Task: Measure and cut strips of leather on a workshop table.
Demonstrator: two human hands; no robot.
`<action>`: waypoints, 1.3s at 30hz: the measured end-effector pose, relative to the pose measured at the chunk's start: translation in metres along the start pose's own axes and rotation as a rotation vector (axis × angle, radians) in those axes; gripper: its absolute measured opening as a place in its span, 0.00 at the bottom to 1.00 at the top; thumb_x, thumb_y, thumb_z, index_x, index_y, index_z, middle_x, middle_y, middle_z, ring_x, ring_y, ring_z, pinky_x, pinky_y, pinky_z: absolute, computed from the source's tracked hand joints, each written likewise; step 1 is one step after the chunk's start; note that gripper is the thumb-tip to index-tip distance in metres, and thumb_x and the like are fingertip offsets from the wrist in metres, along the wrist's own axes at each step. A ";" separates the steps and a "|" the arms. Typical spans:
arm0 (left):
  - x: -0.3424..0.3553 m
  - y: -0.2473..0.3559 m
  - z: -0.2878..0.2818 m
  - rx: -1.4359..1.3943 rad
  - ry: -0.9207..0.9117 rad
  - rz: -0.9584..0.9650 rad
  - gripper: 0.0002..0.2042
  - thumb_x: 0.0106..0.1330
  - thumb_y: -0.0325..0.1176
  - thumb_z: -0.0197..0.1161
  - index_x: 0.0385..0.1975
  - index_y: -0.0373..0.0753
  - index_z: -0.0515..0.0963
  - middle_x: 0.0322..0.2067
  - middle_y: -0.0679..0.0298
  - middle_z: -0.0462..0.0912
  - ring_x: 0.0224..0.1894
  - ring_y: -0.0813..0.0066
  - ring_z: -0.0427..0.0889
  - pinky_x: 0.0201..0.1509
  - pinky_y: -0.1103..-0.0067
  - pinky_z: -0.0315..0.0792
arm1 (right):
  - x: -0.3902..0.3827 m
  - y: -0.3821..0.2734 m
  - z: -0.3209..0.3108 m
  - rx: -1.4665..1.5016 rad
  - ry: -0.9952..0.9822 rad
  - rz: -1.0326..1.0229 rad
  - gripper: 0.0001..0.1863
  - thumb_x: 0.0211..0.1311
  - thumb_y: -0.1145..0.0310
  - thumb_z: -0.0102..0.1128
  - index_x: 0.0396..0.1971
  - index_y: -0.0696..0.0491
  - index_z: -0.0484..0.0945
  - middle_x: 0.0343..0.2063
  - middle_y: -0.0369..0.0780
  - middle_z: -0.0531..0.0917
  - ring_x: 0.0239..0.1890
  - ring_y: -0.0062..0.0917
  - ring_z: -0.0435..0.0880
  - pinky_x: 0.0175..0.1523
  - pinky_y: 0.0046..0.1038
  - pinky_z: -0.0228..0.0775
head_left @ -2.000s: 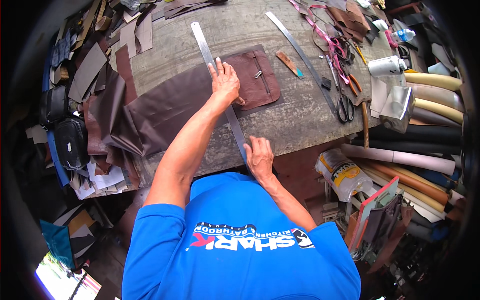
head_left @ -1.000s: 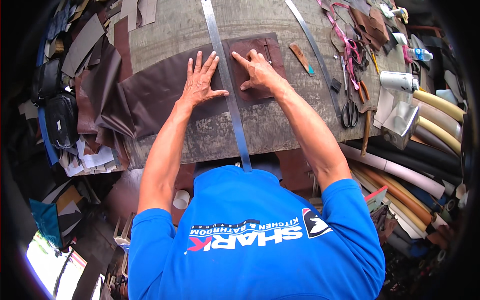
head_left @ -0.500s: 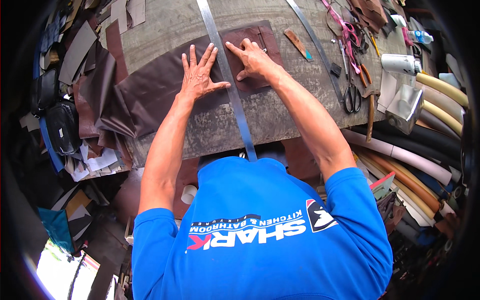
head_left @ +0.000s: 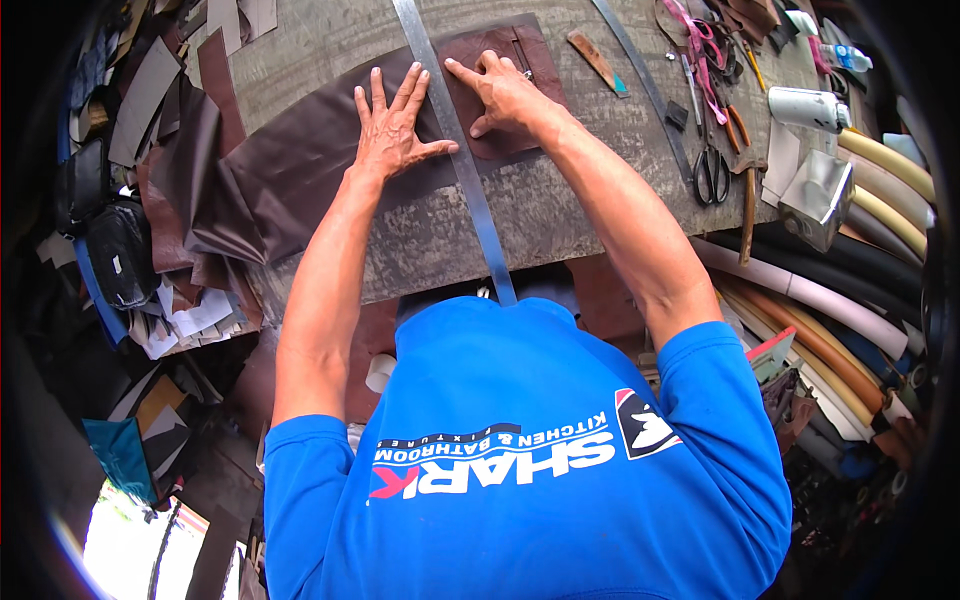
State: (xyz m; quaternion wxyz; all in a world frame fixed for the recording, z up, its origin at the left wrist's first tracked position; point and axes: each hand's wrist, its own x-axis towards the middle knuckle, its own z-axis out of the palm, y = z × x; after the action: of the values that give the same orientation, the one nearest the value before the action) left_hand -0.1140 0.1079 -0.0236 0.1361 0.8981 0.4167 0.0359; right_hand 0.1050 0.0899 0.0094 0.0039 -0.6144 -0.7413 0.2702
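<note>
My left hand lies spread on a dark brown sheet, its thumb reaching the long steel ruler that crosses the sheet. To the right of the ruler, my right hand rests on a reddish-brown leather panel with a zipper. Its index finger points toward the ruler, the thumb is apart and the other fingers are bent. The panel lies on the sheet, partly hidden by that hand. The ruler's near end disappears at the blue shirt.
A worktable carries a second ruler, a wooden-handled blade, scissors, pliers, a white can and a metal tin. Leather scraps and black cases crowd the left. Material rolls are stacked at the right.
My right hand has moved from the ruler's near end up onto the leather panel; my left hand has spread out left of the ruler. Recently the hands appear higher in the picture.
</note>
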 end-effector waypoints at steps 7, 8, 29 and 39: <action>0.001 -0.002 0.003 0.006 -0.007 0.015 0.60 0.40 0.76 0.63 0.73 0.50 0.48 0.74 0.73 0.44 0.75 0.43 0.29 0.72 0.42 0.28 | 0.000 0.003 0.001 0.010 0.007 -0.009 0.60 0.33 0.62 0.82 0.71 0.36 0.55 0.57 0.46 0.68 0.58 0.44 0.68 0.61 0.43 0.66; 0.001 -0.002 0.003 0.008 -0.006 0.016 0.60 0.40 0.76 0.63 0.73 0.50 0.48 0.74 0.73 0.44 0.75 0.43 0.29 0.71 0.42 0.28 | 0.000 0.003 0.000 0.012 0.006 -0.010 0.60 0.33 0.62 0.82 0.71 0.35 0.55 0.57 0.46 0.67 0.59 0.44 0.68 0.61 0.43 0.66; 0.001 0.003 -0.001 0.050 -0.054 -0.006 0.62 0.38 0.78 0.61 0.74 0.50 0.46 0.75 0.73 0.41 0.74 0.43 0.28 0.71 0.41 0.27 | 0.001 0.004 0.002 0.018 -0.005 0.003 0.60 0.33 0.61 0.82 0.71 0.34 0.56 0.56 0.45 0.68 0.59 0.43 0.68 0.61 0.44 0.66; 0.001 0.004 -0.006 0.030 -0.037 -0.016 0.62 0.37 0.75 0.65 0.72 0.45 0.50 0.74 0.68 0.43 0.74 0.40 0.31 0.71 0.41 0.30 | -0.019 -0.011 0.007 -0.140 0.161 -0.107 0.45 0.43 0.62 0.76 0.65 0.49 0.66 0.52 0.44 0.71 0.54 0.39 0.70 0.56 0.39 0.67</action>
State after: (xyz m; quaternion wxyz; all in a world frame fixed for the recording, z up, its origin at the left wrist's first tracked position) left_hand -0.1115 0.1074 -0.0171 0.1307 0.8972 0.4217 0.0119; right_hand 0.0971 0.0689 0.0147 0.0349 -0.5924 -0.7873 0.1673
